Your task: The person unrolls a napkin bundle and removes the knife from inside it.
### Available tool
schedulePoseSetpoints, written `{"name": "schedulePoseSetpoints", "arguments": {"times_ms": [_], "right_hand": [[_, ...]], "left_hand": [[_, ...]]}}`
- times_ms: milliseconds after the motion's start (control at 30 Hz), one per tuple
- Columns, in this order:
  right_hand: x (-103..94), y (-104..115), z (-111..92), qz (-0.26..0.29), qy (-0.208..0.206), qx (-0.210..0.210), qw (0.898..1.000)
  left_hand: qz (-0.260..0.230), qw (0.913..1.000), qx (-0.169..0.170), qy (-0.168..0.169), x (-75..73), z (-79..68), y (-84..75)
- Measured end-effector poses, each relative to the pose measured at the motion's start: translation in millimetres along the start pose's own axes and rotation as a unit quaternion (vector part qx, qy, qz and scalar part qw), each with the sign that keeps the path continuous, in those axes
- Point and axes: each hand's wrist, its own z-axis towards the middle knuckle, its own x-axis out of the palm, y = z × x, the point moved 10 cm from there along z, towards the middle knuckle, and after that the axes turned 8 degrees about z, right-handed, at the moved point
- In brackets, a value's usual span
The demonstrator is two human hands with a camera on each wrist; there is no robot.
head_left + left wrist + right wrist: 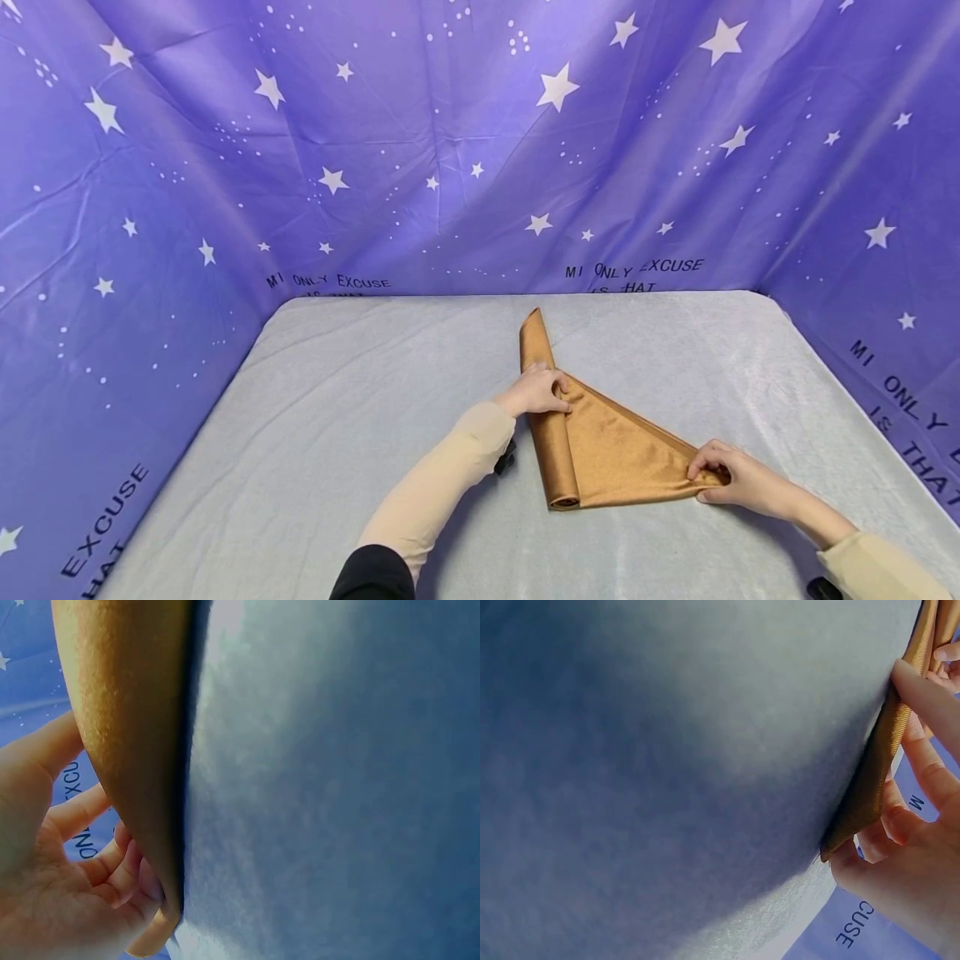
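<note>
A shiny golden-brown cloth [622,446] lies on the table, its left side wound into a long roll [553,454] and its right side flat, tapering to a corner. My left hand [536,390] lies across the middle of the roll, fingers bent over it, with thumb and forefinger by the flat part. In the left wrist view, the roll [135,697] partly hides those fingertips. At the right corner my right hand [738,482] holds the cloth between thumb and fingers. The right wrist view shows the thumb at the near edge of the cloth [870,787].
A pale grey plush cover [337,417] spreads over the table beneath the cloth. Purple curtains [420,125] with white stars and black lettering hang behind the table and along both sides.
</note>
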Motion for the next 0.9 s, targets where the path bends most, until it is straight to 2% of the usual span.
{"name": "schedulePoseSetpoints", "arguments": {"times_ms": [200,467,900], "right_hand": [[-1.1,-0.6,1.1,0.001,0.001,-0.001,1.000],[-1.6,-1.5,1.8,-0.001,0.000,-0.007,1.000],[0.2,-4.1,-2.5,0.007,0.010,0.006,1.000]], "left_hand": [[0.002,0.9999,0.007,0.015,-0.4,1.2,-0.8],[0.057,0.9979,0.023,0.018,1.1,7.9,-3.5],[-0.023,0.9996,0.010,-0.010,-1.7,2.5,4.4]]}}
